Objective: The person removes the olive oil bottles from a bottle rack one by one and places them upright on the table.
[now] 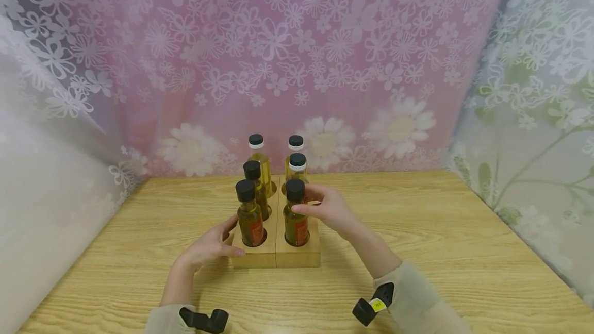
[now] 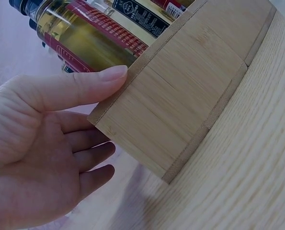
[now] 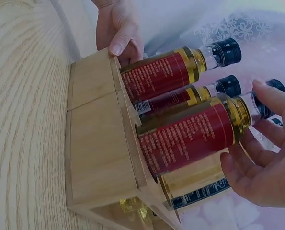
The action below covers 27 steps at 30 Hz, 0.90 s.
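A pale wooden bottle holder (image 1: 254, 260) made of two blocks side by side stands on the table, with several oil bottles upright in its round holes. My left hand (image 1: 209, 246) grips its front left corner, thumb (image 2: 101, 79) over the top edge and fingers along the side. At the front right hole, my right hand (image 1: 333, 214) holds a dark-capped oil bottle (image 3: 190, 136) with a red label around its neck and shoulder. That bottle's base still sits in its hole. Beside it, a similar bottle (image 1: 250, 224) occupies the front left hole.
Behind the front pair stand another dark-capped bottle (image 1: 261, 201) and paler oil bottles with white neck rings, one at the back left (image 1: 265, 171). The wood-grain table (image 1: 394, 220) extends on both sides. A pink floral curtain (image 1: 287, 66) hangs along its far edge.
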Each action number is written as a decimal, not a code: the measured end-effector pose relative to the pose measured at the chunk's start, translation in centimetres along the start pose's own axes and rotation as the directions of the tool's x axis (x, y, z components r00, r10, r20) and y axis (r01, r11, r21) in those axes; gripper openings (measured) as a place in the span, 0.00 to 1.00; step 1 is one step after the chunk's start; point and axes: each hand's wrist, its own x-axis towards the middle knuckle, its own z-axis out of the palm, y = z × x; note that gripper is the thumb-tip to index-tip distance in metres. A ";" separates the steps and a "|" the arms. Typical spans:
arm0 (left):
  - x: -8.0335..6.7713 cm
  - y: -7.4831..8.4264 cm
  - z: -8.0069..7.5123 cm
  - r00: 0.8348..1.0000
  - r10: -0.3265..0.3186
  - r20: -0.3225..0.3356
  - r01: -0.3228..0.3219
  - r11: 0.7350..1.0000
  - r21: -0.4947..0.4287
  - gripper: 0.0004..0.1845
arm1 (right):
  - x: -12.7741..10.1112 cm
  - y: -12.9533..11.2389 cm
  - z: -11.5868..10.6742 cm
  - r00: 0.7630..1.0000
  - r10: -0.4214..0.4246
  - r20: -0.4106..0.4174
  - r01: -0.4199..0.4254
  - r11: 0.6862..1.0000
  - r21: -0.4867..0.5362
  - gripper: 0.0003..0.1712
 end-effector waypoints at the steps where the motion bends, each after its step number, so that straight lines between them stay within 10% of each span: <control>1: 0.0 0.0 0.0 1.000 0.001 0.000 -0.001 1.000 0.000 0.56 | 0.0 0.0 0.1 1.000 0.004 -0.008 -0.004 1.000 -0.007 0.23; 27: -0.1 0.3 0.0 1.000 -0.017 0.008 0.017 1.000 0.001 0.55 | 0.0 -2.8 -1.6 0.991 -0.001 -0.134 0.015 0.995 0.099 0.23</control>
